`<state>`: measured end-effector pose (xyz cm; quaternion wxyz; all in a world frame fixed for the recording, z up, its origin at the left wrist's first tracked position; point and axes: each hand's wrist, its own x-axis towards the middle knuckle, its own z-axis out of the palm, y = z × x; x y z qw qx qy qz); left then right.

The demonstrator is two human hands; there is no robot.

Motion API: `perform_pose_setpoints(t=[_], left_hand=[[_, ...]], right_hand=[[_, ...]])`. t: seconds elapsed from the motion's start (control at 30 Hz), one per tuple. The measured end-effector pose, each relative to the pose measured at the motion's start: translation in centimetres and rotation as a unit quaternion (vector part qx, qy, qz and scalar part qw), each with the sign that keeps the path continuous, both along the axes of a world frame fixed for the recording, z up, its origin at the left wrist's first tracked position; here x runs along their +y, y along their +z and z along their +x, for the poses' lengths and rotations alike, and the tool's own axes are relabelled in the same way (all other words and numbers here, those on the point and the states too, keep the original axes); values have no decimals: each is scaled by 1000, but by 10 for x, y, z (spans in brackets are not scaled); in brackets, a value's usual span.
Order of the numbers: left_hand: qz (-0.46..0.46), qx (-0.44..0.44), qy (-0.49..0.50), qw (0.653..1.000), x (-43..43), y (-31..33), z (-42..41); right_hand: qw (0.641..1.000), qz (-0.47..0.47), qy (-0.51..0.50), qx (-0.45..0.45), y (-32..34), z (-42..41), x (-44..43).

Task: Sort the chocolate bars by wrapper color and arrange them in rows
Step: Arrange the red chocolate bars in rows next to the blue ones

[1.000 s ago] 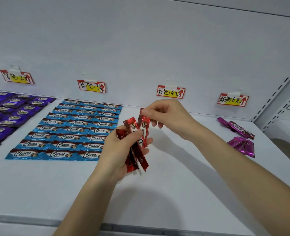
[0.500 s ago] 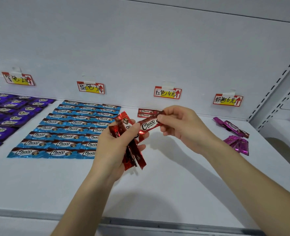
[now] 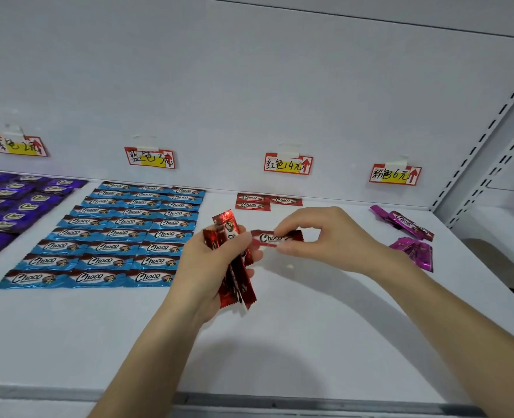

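My left hand (image 3: 210, 267) grips a bunch of red chocolate bars (image 3: 236, 279) held upright above the white shelf (image 3: 310, 342). My right hand (image 3: 319, 236) pinches a single red bar (image 3: 269, 238) horizontally, label up, just right of the bunch. Three red bars (image 3: 264, 201) lie at the back under the red price tag (image 3: 288, 163). Blue bars (image 3: 120, 233) fill neat rows to the left. Purple bars (image 3: 11, 206) lie in rows at the far left. Pink bars (image 3: 409, 233) lie loose at the right.
Handwritten price tags are taped along the back wall: purple (image 3: 17, 144), blue (image 3: 150, 158) and pink (image 3: 396, 175). A slotted shelf upright (image 3: 487, 140) rises at the right. The shelf's front lip (image 3: 249, 399) runs along the bottom.
My right hand pulled one red bar out of the bunch, turned it from upright to horizontal and lowered it slightly. The left hand kept its hold on the bunch.
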<state>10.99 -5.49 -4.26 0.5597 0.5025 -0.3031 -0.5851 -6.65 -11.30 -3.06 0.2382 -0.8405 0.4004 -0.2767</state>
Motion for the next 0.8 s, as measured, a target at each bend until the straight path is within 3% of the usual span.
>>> perform_pose_setpoints(t=[0.23,0.4,0.8], left_hand=[[55,38,-13,998,-9,-4,-4],[70,41,-17,997,-13,-8,-2],[78,63,-11,995,-17,-8,0]], right_hand=[[988,-16,-142,49,-24,-24,-85],[984,-12,-138,113,-39,-24,-123],[982,-29,-118,146,-51,-18,-137]])
